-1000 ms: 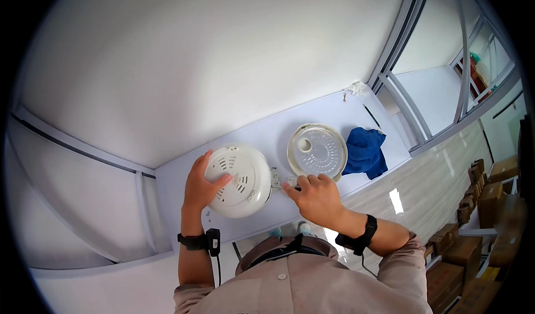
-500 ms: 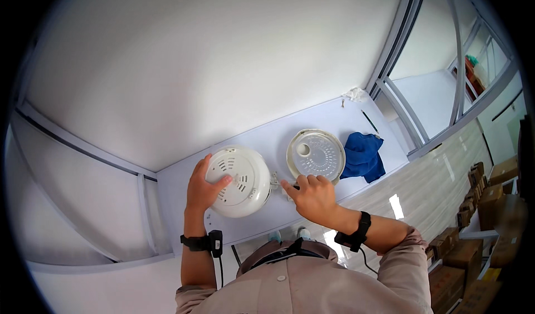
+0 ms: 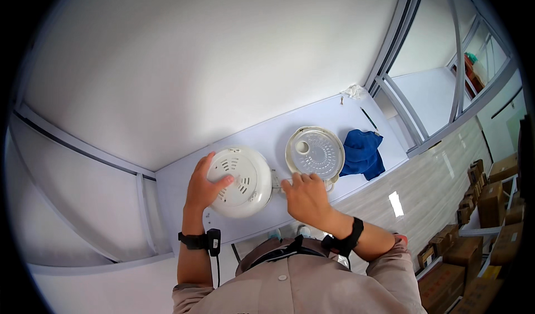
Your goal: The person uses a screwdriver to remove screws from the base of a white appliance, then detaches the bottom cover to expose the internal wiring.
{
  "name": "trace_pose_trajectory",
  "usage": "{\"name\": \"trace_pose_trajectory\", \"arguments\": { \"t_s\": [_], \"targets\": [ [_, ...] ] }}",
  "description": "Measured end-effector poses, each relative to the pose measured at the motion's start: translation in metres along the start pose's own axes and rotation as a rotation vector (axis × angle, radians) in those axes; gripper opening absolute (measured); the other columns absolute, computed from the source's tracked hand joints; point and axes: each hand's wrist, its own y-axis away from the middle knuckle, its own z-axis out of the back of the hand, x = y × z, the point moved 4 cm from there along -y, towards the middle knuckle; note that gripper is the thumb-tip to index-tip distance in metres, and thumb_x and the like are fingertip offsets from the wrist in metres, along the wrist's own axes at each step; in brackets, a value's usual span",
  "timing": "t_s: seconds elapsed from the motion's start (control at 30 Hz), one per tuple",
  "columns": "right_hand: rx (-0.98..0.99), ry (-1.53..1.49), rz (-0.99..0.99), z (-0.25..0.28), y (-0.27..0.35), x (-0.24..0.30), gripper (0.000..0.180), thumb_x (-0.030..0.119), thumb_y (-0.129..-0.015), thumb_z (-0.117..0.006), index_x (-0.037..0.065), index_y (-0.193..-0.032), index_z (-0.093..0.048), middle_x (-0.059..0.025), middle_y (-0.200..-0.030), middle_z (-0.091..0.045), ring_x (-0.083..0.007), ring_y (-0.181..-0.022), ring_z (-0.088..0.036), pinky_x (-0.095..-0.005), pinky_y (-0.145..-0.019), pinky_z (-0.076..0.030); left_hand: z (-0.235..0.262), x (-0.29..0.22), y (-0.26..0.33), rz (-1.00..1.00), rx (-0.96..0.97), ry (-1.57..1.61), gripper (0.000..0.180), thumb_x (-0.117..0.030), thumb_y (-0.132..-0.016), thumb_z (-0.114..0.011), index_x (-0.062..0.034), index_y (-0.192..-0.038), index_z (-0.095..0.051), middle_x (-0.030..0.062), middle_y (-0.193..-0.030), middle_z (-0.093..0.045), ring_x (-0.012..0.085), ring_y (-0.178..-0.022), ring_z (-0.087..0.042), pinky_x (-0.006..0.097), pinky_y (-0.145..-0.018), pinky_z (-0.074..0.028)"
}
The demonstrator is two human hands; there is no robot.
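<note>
A white rice cooker lies bottom up on the table, its round base (image 3: 252, 187) with vent slots facing me. To the right, its opened lid (image 3: 329, 157) shows a clear inner plate with a round hole, and a hinge piece (image 3: 276, 179) lies between base and lid. My left hand (image 3: 205, 185) grips the base's left side, thumb across the vented bottom and fingers round the edge. My right hand (image 3: 307, 198) is closed at the lid's near edge beside the hinge, index finger and thumb by the hinge. What its fingers hold is hidden.
A crumpled blue cloth (image 3: 362, 153) lies right of the lid. Behind it are a dark thin pen-like stick (image 3: 368, 118), a small brownish piece (image 3: 341, 100) and crumpled white tissue (image 3: 353, 91). Tiny bits (image 3: 208, 219) lie near the front edge. Cardboard boxes (image 3: 465, 258) stand at right.
My right hand has shifted slightly left and its forearm has swung inward, staying by the hinge. My left hand keeps its grip on the base.
</note>
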Motion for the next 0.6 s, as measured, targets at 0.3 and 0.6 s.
{"name": "trace_pose_trajectory", "arguments": {
  "t_s": [0.3,0.6],
  "targets": [
    [0.090,0.055,0.225,-0.004,-0.018,0.003,0.017,0.028,-0.099,-0.064,0.011,-0.098,-0.065,-0.0015,-0.072,-0.067,-0.0215,-0.066,-0.069,-0.0379,-0.063,-0.047,-0.005,0.006,-0.005,-0.012,0.054,0.030,0.102,-0.034,-0.078,-0.094,0.0014,-0.159,-0.045,0.0201,-0.148,-0.052,0.0342,-0.138,-0.055,0.044,-0.114,-0.049],
    [0.027,0.013,0.106,-0.019,-0.003,0.011,0.021,0.019,-0.092,-0.065,0.011,-0.110,-0.071,-0.0018,-0.066,-0.068,-0.0211,-0.057,-0.067,-0.0369,-0.056,-0.048,0.005,0.001,-0.002,0.006,-0.163,-0.097,0.095,-0.044,-0.080,-0.091,0.0009,-0.153,-0.050,0.0219,-0.151,-0.049,0.0367,-0.135,-0.056,0.047,-0.110,-0.051]
  ]
}}
